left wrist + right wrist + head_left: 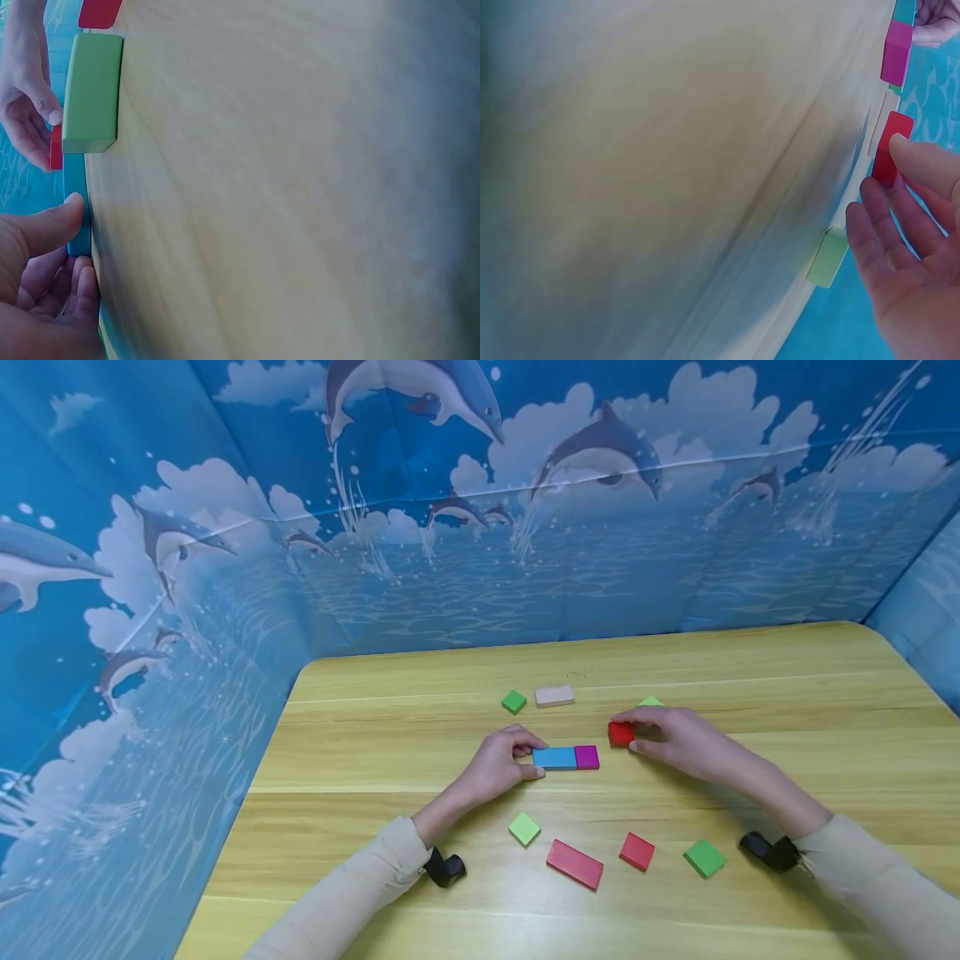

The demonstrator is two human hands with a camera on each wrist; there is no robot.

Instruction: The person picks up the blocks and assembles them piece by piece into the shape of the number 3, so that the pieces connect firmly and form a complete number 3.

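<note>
My left hand pinches the left end of a flat blue block between thumb and fingers. A magenta square block sits against the blue block's right end, in line with it. To the upper right of that pair, my right hand grips a red square block with thumb and fingertips. In the right wrist view the thumb lies on the near face of the red block. A light green block, partly hidden, lies just behind the right hand.
Behind the hands lie a green block and a pale wooden block. Nearer the front are a light green block, a long red block, a red square and a green square. A dolphin-print curtain borders the table.
</note>
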